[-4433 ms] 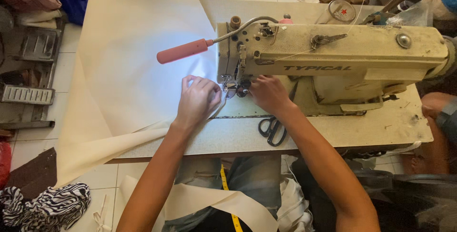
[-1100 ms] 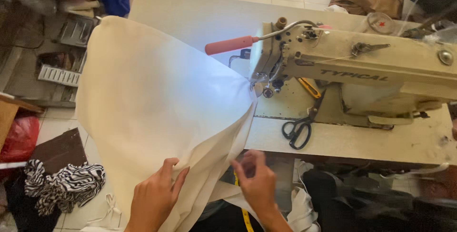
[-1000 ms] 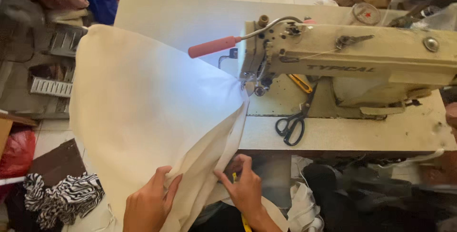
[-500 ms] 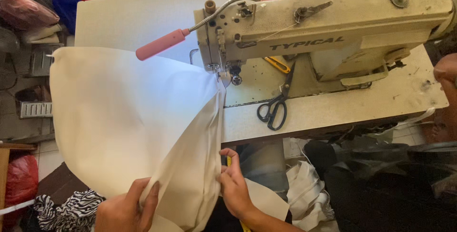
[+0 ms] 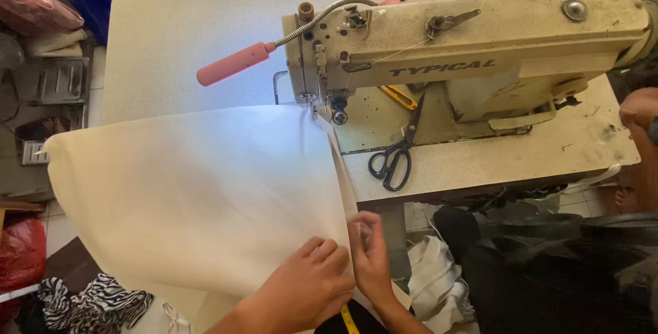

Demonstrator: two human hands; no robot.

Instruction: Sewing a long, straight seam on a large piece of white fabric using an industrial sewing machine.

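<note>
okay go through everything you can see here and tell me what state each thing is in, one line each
cream fabric: spread over the table edge, one end under the needle, lit by the lamp
left hand: flat on the fabric near its edge
right hand: pinching the fabric edge
scissors: lying shut on the sewing machine bed
sewing machine: upright on the table, thread running to the needle
pink lamp: on, aimed at the fabric

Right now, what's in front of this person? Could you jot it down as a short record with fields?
Left hand: lies flat on the cream fabric, near its lower edge
Right hand: pinches the fabric's edge
Fabric: runs up to the needle of the sewing machine
Lamp: pink-handled lamp on a bendy neck
Scissors: black, lying on the table
Floor: zebra-print cloth at lower left
</note>
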